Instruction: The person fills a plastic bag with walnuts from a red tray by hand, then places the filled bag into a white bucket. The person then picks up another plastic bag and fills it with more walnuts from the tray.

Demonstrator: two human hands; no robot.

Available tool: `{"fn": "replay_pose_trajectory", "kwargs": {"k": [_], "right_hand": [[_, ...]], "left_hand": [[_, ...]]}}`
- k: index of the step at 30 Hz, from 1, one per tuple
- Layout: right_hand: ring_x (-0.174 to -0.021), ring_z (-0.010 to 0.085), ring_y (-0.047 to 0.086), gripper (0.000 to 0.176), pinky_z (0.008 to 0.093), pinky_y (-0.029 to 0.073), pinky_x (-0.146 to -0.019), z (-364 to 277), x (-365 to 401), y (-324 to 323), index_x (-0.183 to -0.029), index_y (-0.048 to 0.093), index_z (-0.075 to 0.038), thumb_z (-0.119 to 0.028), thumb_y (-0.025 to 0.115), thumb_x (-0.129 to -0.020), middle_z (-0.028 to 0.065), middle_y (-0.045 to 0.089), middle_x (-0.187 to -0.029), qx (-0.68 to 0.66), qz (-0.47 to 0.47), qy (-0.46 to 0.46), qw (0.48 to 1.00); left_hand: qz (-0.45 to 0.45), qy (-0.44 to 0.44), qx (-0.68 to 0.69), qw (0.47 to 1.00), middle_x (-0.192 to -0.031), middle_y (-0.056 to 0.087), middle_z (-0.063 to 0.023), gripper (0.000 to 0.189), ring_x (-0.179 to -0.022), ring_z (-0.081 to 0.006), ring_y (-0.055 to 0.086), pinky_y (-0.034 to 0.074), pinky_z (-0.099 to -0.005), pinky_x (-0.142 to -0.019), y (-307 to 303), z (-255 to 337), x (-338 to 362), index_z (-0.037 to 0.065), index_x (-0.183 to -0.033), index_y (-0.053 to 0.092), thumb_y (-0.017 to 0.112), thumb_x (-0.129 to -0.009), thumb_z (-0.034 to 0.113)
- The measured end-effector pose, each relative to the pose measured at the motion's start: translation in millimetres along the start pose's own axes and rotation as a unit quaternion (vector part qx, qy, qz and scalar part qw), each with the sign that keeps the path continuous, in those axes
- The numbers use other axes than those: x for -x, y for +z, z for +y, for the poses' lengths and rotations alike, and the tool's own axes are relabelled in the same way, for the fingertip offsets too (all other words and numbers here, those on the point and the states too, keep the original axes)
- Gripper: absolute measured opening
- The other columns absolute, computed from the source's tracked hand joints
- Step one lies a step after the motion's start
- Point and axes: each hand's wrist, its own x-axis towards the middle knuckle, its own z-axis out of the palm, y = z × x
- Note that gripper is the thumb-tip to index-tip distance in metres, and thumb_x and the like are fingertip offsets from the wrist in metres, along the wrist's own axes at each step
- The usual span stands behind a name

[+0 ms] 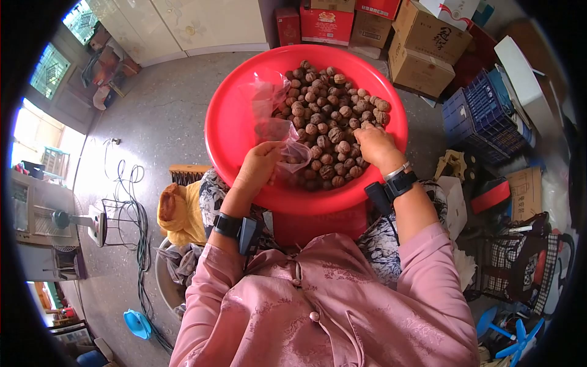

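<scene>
A large round red basin (229, 122) rests in front of me, with a heap of brown walnuts (324, 107) over its middle and right side. My left hand (262, 164) is closed on the edge of a clear plastic bag (280, 131), which lies over the left part of the basin and the walnuts. At the right side of the heap, my right hand (377, 147) touches the walnuts with its fingers bent downward. Its fingertips are partly hidden, so what they hold, if anything, cannot be made out.
Cardboard boxes (422, 64) stand behind the basin at the right, near a blue crate (480, 116). On the left are a brush (186, 169), a yellow cloth (191, 214), cables (143, 244) and a blue scoop (137, 324).
</scene>
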Motion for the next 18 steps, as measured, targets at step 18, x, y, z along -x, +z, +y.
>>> {"fn": "replay_pose_trajectory", "kwargs": {"k": [18], "right_hand": [[-0.085,0.0105,0.063,0.023,0.0280,0.050,-0.072,-13.9,-10.0,-19.0,-0.105,0.062,-0.010,-0.025,0.071,-0.090,-0.0020,0.067,-0.096,-0.704,-0.151,-0.001,0.694]], "left_hand": [[0.006,0.001,0.003,1.000,-0.063,0.053,-0.0004,0.036,-0.043,-0.0086,0.045,0.038,-0.0229,-0.039,-0.4,-3.2,-1.6,-0.001,-0.127,0.057,0.050,-0.101,0.023]]}}
